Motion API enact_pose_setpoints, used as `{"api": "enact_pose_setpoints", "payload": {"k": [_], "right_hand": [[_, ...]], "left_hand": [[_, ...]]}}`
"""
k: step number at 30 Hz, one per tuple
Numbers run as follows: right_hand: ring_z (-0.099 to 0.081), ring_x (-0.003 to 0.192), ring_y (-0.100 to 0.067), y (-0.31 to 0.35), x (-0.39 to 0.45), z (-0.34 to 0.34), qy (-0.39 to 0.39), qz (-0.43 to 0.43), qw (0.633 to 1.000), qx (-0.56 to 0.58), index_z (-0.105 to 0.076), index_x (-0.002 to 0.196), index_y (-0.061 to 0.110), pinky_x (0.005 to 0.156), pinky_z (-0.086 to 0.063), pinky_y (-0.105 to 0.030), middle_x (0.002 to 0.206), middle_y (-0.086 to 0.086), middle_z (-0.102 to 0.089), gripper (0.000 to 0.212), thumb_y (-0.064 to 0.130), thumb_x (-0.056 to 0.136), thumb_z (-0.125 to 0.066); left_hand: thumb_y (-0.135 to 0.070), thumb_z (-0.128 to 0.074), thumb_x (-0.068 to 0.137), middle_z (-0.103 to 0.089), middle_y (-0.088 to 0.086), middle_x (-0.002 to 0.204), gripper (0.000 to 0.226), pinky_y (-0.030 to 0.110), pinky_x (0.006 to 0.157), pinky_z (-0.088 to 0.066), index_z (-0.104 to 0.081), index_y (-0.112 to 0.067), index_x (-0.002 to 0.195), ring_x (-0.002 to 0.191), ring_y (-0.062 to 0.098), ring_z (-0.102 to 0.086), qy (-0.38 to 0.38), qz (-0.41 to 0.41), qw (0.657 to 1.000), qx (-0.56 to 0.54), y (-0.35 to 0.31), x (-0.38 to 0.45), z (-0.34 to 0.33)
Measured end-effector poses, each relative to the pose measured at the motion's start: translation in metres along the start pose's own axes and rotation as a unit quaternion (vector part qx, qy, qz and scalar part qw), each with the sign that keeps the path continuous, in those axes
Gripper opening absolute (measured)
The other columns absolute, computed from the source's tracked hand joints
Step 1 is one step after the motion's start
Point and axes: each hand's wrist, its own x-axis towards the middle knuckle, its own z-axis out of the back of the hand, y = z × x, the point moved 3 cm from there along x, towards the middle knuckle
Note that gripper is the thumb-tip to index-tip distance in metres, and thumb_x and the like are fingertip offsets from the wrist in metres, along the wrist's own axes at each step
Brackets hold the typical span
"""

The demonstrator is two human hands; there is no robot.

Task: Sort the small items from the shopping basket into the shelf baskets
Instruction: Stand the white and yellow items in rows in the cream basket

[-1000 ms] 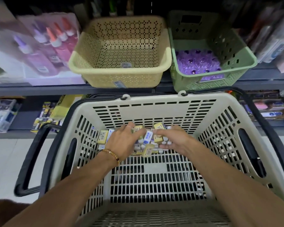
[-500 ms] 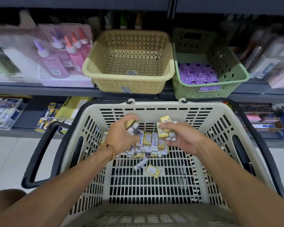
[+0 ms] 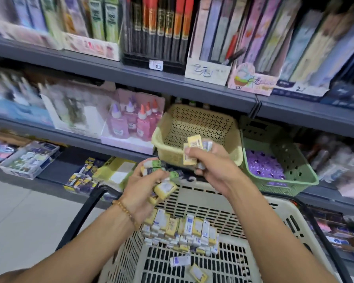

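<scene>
1. Holding a clutch of boxes [image 3: 193, 152] in my right hand [image 3: 211, 170], fingers curled round them, I see the hand at the near rim of the yellow basket [image 3: 194, 127], which lies just ahead.
2. My left hand [image 3: 145, 188] grips more boxes, lower and further back, over the shopping basket [image 3: 278, 227]; the right is nearer.
3. The green basket [image 3: 284, 164] sits to the right.
4. Most boxes still lie stacked in the shopping basket.

Two shelf baskets side by side on the shelf [image 3: 131, 149], perforated basket [image 3: 198, 127] left of slatted basket [image 3: 294, 168]. Shopping basket [image 3: 278, 213] in front, below them, small boxes [image 3: 182, 231] heaped inside. Glue bottles [image 3: 135, 121] left of the perforated basket.
</scene>
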Motion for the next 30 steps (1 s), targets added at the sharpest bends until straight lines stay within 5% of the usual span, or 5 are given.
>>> {"api": "enact_pose_setpoints", "payload": {"k": [7, 11, 17, 24, 30], "right_hand": [[-0.052, 0.045, -0.006, 0.022, 0.025, -0.01, 0.023, -0.032, 0.942, -0.332, -0.061, 0.092, 0.011, 0.041, -0.036, -0.022, 0.067, -0.001, -0.065, 0.026, 0.016, 0.072, -0.077], [-0.047, 0.041, -0.006, 0.023, 0.022, -0.005, 0.021, -0.058, 0.953, -0.296, -0.061, 0.085, 0.011, 0.039, -0.03, -0.02, 0.056, 0.002, -0.063, 0.017, 0.012, 0.075, -0.076], [-0.052, 0.045, -0.007, 0.025, 0.008, 0.002, 0.056, -0.082, 0.956, -0.277, -0.06, 0.087, 0.011, 0.039, -0.031, -0.021, 0.06, -0.001, -0.063, 0.019, 0.01, 0.078, -0.076], [-0.059, 0.053, -0.012, 0.036, 0.057, 0.015, -0.007, -0.073, 0.973, -0.218, -0.061, 0.092, 0.008, 0.042, -0.036, -0.023, 0.068, -0.006, -0.067, 0.029, 0.013, 0.072, -0.081], [-0.057, 0.055, -0.01, 0.003, 0.133, 0.029, -0.077, -0.133, 0.941, -0.302, -0.069, 0.083, 0.017, 0.044, -0.038, -0.019, 0.075, -0.001, -0.068, 0.013, 0.021, 0.076, -0.08]], "left_hand": [[0.013, -0.065, 0.076, -0.07, 0.012, 0.09, 0.041, 0.038, 0.061, -0.056, -0.064, -0.017, 0.103, 0.07, 0.025, -0.065, 0.001, -0.004, 0.999, -0.039, -0.024, 0.001, -0.002], [0.014, -0.065, 0.075, -0.067, 0.022, 0.107, 0.041, 0.044, 0.072, -0.054, -0.063, -0.011, 0.108, 0.088, 0.033, -0.063, 0.01, -0.001, 0.998, -0.054, -0.029, -0.005, -0.004], [0.013, -0.066, 0.073, -0.07, 0.02, 0.108, 0.042, 0.035, 0.052, -0.056, -0.064, -0.018, 0.101, 0.078, 0.031, -0.069, 0.03, 0.002, 0.995, -0.091, -0.034, -0.016, 0.002], [0.014, -0.067, 0.07, -0.071, 0.023, 0.101, 0.036, 0.038, 0.055, -0.056, -0.067, -0.017, 0.089, 0.086, 0.037, -0.071, 0.048, -0.05, 0.994, -0.085, -0.068, 0.006, -0.004], [0.013, -0.068, 0.071, -0.069, 0.022, 0.106, 0.038, 0.062, 0.085, -0.049, -0.067, -0.019, 0.093, 0.094, 0.039, -0.068, 0.02, -0.091, 0.992, -0.08, -0.089, 0.045, -0.005]]}}
